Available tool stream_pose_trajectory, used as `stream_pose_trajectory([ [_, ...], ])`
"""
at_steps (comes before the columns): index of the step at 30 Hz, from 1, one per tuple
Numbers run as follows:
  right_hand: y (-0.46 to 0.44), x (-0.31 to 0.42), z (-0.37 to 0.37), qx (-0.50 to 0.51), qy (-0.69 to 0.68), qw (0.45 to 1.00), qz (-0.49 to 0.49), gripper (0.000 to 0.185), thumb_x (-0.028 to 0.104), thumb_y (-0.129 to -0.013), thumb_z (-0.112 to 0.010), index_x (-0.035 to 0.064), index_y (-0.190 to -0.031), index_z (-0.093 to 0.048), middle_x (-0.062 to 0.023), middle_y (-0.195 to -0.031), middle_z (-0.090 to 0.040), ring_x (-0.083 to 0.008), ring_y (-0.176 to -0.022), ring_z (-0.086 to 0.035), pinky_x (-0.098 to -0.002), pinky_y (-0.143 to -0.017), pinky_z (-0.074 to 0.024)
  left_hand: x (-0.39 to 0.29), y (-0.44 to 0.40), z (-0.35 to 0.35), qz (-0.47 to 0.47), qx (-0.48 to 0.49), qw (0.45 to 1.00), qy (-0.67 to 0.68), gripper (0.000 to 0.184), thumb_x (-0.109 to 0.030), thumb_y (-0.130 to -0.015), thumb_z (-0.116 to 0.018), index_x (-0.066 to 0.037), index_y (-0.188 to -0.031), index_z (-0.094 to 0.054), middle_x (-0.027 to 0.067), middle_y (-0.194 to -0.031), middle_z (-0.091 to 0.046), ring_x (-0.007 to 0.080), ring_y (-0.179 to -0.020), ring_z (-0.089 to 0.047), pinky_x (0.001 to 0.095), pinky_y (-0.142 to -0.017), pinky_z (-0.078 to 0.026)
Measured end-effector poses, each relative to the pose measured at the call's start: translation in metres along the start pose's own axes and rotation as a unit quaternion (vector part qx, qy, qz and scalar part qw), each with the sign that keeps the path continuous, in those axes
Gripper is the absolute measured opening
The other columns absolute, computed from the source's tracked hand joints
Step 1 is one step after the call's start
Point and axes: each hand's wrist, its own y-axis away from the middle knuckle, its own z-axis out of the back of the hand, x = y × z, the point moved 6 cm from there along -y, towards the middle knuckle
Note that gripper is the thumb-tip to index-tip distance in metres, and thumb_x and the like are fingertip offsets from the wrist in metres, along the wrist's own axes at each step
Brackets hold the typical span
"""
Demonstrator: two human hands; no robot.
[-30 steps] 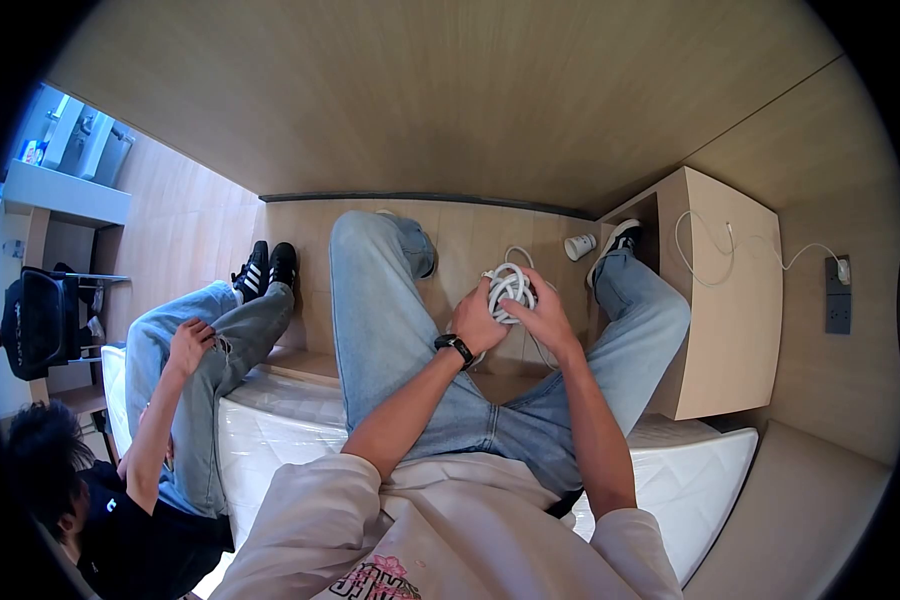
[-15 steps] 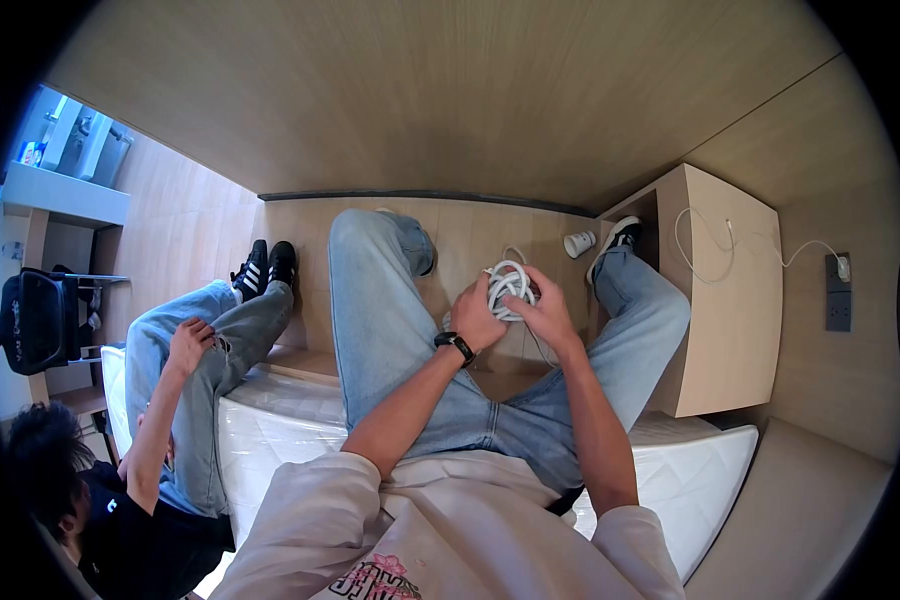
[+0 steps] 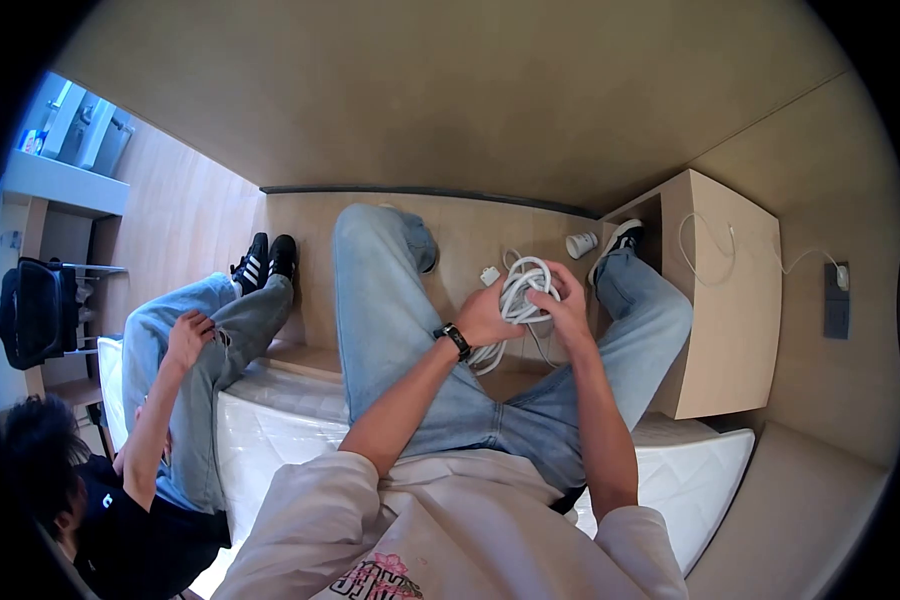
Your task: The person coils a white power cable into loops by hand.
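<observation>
A bundled white cable (image 3: 526, 288) is gathered in loops between my two hands, above the floor and between my knees. My left hand (image 3: 485, 316), with a black watch on its wrist, is closed around the bundle's left side. Across from it, my right hand (image 3: 567, 305) grips the right side, its thumb pressed on the coils. More white loops (image 3: 485, 358) hang below my left hand. A small white plug-like piece (image 3: 489, 276) shows just beyond my left fingers. One thin strand trails down below my right hand.
A white cup-like container (image 3: 581, 245) lies on the floor near my right shoe. On the right, a wooden cabinet (image 3: 725, 300) has a white cord over it, leading to a wall socket (image 3: 836, 310). A wrapped mattress (image 3: 280, 420) is beneath me; another person (image 3: 160, 430) sits at left.
The cable bundle and both hands have shifted slightly right. Loops below my left hand and the white plug-like piece have come into sight.
</observation>
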Motion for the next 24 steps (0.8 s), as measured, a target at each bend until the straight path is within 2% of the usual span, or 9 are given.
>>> stream_pose_trajectory([
  [3, 0.001, 0.004, -0.006, 0.008, 0.014, 1.000, -0.002, 0.044, 0.007, -0.079, -0.068, 0.0011, -0.119, -0.053, -0.0091, -0.101, -0.064, -0.0133, -0.092, -0.059, -0.0257, -0.077, -0.0478, 0.024, -0.006, -0.007, 0.009, -0.066, 0.997, 0.040, 0.061, -0.017, -0.060, -0.075, -0.005, -0.115, -0.053, 0.0144, -0.101, -0.064, 0.0262, -0.094, -0.064, 0.0346, -0.083, -0.049],
  [5, -0.002, 0.005, -0.003, 0.007, 0.008, 1.000, -0.011, 0.041, 0.012, -0.083, -0.066, 0.0013, -0.120, -0.052, -0.0093, -0.100, -0.064, -0.0131, -0.093, -0.059, -0.0255, -0.079, -0.0468, 0.030, -0.008, -0.004, -0.024, -0.125, 0.989, 0.079, 0.056, -0.018, -0.058, -0.075, -0.006, -0.109, -0.056, 0.0156, -0.096, -0.065, 0.0323, -0.091, -0.064, 0.0378, -0.082, -0.050],
  [8, -0.009, -0.005, 0.008, 0.026, -0.122, 0.991, -0.050, 0.033, 0.024, -0.091, -0.057, 0.0015, -0.115, -0.056, -0.0078, -0.097, -0.064, -0.0119, -0.092, -0.057, -0.0243, -0.081, -0.0436, 0.027, -0.006, 0.010, -0.061, -0.174, 0.973, 0.140, 0.052, -0.014, -0.059, -0.073, -0.004, -0.108, -0.057, 0.0137, -0.094, -0.066, 0.0275, -0.089, -0.065, 0.0350, -0.081, -0.050],
  [10, -0.011, -0.021, 0.013, 0.072, 0.160, 0.984, -0.034, 0.035, 0.032, -0.095, -0.049, 0.0012, -0.107, -0.061, -0.0057, -0.093, -0.064, -0.0105, -0.091, -0.055, -0.0231, -0.082, -0.0407, 0.022, -0.007, 0.018, -0.047, -0.169, 0.971, 0.162, 0.050, -0.011, -0.060, -0.072, -0.002, -0.107, -0.056, 0.0115, -0.092, -0.066, 0.0225, -0.086, -0.065, 0.0334, -0.079, -0.050],
  [12, -0.012, -0.033, 0.016, 0.059, 0.180, 0.982, -0.019, 0.032, 0.029, -0.095, -0.049, 0.0012, -0.104, -0.062, -0.0041, -0.087, -0.063, -0.0103, -0.084, -0.055, -0.0233, -0.076, -0.0412, 0.014, -0.004, 0.031, -0.084, -0.224, 0.942, 0.234, 0.048, -0.010, -0.061, -0.072, -0.001, -0.105, -0.056, 0.0113, -0.091, -0.066, 0.0208, -0.085, -0.065, 0.0332, -0.078, -0.050],
  [15, -0.013, -0.031, 0.009, 0.042, 0.217, 0.975, 0.014, 0.028, 0.024, -0.096, -0.049, 0.0012, -0.100, -0.064, -0.0009, -0.075, -0.060, -0.0099, -0.070, -0.055, -0.0237, -0.064, -0.0421, 0.013, 0.000, 0.036, -0.097, -0.277, 0.942, 0.164, 0.045, -0.010, -0.063, -0.071, -0.001, -0.104, -0.055, 0.0134, -0.089, -0.065, 0.0236, -0.081, -0.065, 0.0345, -0.076, -0.051],
  [17, -0.006, -0.006, 0.004, 0.006, 0.139, 0.990, -0.018, 0.022, 0.020, -0.095, -0.050, 0.0026, -0.100, -0.063, 0.0013, -0.065, -0.055, -0.0067, -0.056, -0.048, -0.0218, -0.049, -0.0368, 0.013, 0.003, 0.036, -0.091, -0.299, 0.943, 0.114, 0.046, -0.011, -0.064, -0.071, -0.001, -0.106, -0.055, 0.0151, -0.088, -0.065, 0.0264, -0.081, -0.065, 0.0362, -0.076, -0.051],
  [19, -0.005, -0.008, 0.010, -0.006, 0.052, 0.998, -0.041, 0.021, 0.018, -0.095, -0.050, 0.0031, -0.100, -0.063, 0.0018, -0.064, -0.053, -0.0050, -0.053, -0.046, -0.0203, -0.046, -0.0333, 0.016, -0.001, 0.027, 0.014, -0.246, 0.966, -0.073, 0.049, -0.016, -0.066, -0.070, -0.004, -0.108, -0.050, 0.0187, -0.089, -0.064, 0.0346, -0.084, -0.063, 0.0421, -0.074, -0.050],
  [24, 0.002, -0.007, 0.014, -0.021, -0.104, 0.991, -0.081, 0.018, 0.015, -0.095, -0.049, 0.0036, -0.103, -0.061, 0.0024, -0.062, -0.050, -0.0027, -0.052, -0.044, -0.0180, -0.041, -0.0324, 0.012, -0.005, 0.003, -0.010, -0.220, 0.965, -0.146, 0.049, -0.018, -0.066, -0.069, -0.005, -0.105, -0.043, 0.0205, -0.089, -0.064, 0.0405, -0.083, -0.061, 0.0464, -0.072, -0.049],
])
